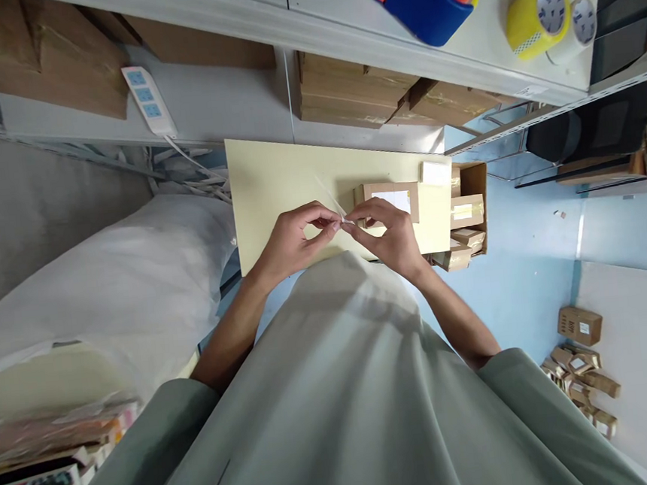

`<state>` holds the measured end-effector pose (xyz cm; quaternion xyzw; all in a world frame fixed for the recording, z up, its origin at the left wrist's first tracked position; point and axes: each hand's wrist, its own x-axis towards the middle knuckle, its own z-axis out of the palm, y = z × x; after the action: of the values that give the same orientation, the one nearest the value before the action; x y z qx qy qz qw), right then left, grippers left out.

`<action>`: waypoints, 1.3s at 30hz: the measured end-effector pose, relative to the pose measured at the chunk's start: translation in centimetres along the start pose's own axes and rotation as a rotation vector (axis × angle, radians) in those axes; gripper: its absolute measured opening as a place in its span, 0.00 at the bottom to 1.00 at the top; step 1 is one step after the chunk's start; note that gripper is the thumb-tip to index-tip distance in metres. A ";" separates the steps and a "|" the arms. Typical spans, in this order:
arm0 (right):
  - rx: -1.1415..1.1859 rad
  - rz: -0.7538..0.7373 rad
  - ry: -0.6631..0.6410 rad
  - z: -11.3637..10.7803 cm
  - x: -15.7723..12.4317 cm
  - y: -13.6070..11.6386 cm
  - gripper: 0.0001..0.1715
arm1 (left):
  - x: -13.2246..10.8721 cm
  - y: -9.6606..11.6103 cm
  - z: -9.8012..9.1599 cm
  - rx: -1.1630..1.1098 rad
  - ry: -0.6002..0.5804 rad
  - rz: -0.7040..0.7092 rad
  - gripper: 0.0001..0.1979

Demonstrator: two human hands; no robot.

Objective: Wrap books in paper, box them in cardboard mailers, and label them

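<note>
**Both hands pinching thin translucent strip over cream table**

Far left: white plastic-covered bulk (pixel 106 284) right up near the table's left end; white power strip (pixel 149 103) above it, cable trailing down. Cream table (pixel 263 202) next, its left edge well apart from the fingers, bare top showing between. Left hand (pixel 297 237): thumb and index pressed together on the thin translucent strip (pixel 327 193), which runs up-left from the fingertips, above the near table edge. Right hand (pixel 388 237): also pinching, fingertips meeting the left's at the strip's lower end. Labelled cardboard box (pixel 399 195) on table just behind right hand, partly hidden, blocking that side. Small white block (pixel 435 173) by the far right corner. Open carton (pixel 475 176) beside right table edge, several taped parcels (pixel 466 212) inside. Upper right, shelf (pixel 331 15) holds yellow tape roll (pixel 528 21).
</note>
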<state>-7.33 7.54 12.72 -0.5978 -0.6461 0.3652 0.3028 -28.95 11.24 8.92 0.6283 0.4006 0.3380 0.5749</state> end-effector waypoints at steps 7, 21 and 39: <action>-0.059 0.041 -0.023 0.4 0.0 0.0 0.14 | -0.1 -0.4 0.0 0.073 -0.026 0.057 0.10; 0.108 0.297 0.124 -0.6 -0.2 3.1 0.19 | -0.4 -9.2 -5.4 0.396 0.242 -0.248 0.04; 0.238 0.325 0.141 -1.4 -0.9 3.8 0.17 | -0.3 -9.5 -16.4 0.690 0.713 -0.582 0.54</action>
<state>-4.02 6.83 10.34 -0.6784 -0.4705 0.4402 0.3531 -44.72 18.54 1.29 0.4906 0.8132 0.2065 0.2354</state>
